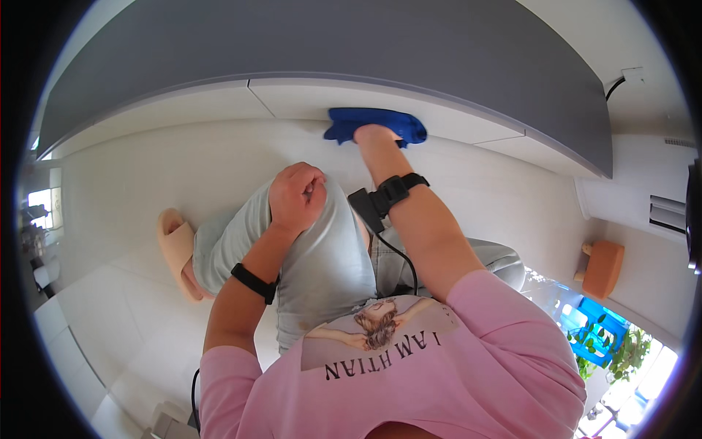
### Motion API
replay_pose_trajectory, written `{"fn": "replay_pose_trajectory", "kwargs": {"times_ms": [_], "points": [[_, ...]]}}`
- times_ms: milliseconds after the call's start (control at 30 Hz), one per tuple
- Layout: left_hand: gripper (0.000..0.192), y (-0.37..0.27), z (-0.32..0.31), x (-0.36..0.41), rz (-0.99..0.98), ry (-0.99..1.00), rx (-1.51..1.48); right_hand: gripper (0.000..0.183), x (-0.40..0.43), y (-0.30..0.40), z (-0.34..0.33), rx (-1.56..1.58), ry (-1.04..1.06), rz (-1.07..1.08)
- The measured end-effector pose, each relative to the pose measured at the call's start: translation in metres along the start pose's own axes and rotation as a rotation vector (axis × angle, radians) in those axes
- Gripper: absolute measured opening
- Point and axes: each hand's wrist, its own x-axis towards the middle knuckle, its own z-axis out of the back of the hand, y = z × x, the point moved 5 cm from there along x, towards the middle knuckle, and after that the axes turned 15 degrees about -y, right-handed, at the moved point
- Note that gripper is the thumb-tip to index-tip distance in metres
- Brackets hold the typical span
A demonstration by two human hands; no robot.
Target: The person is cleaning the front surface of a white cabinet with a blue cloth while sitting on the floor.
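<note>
My right hand (375, 133) is on a dark blue cloth (403, 122), with its fingers hidden in the folds. The cloth lies against the white drawer front (449, 115) of a long, low cabinet, near where the front meets the floor. Curled into a fist, my left hand (299, 195) rests on my raised knee in light blue jeans (329, 258). Nothing shows inside that fist. Above the drawer fronts runs the cabinet's dark grey top (351, 41).
Pale glossy floor (131, 164) surrounds me. A beige slipper (178, 252) is on my foot at the left. To the right stand an orange stool (603, 269) and green plants (630, 354). A black cable (403, 255) runs from the strap on my right forearm.
</note>
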Motion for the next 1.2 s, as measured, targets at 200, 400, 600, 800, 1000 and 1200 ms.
{"fn": "replay_pose_trajectory", "kwargs": {"times_ms": [200,400,600,800,1000,1200], "points": [[0.005,0.001,-0.006,0.001,-0.003,0.002,-0.019,0.070,0.006,-0.065,0.007,-0.029,0.026,-0.149],[0.005,0.003,-0.003,0.002,-0.001,-0.033,-0.006,0.070,0.004,-0.049,0.010,-0.026,-0.009,-0.185],[0.005,0.004,0.002,0.000,0.004,-0.048,-0.022,0.070,-0.021,0.014,0.003,-0.180,-0.113,-0.131],[0.004,-0.001,0.001,0.002,0.010,-0.038,-0.104,0.068,-0.016,-0.019,-0.008,-0.191,-0.126,-0.060],[0.004,-0.001,0.005,0.001,-0.043,-0.048,-0.111,0.064,-0.003,-0.094,-0.011,-0.350,0.110,-0.144],[0.005,0.000,0.002,0.002,-0.052,-0.018,-0.080,0.059,0.022,-0.131,0.012,-0.604,0.277,-0.139]]}}
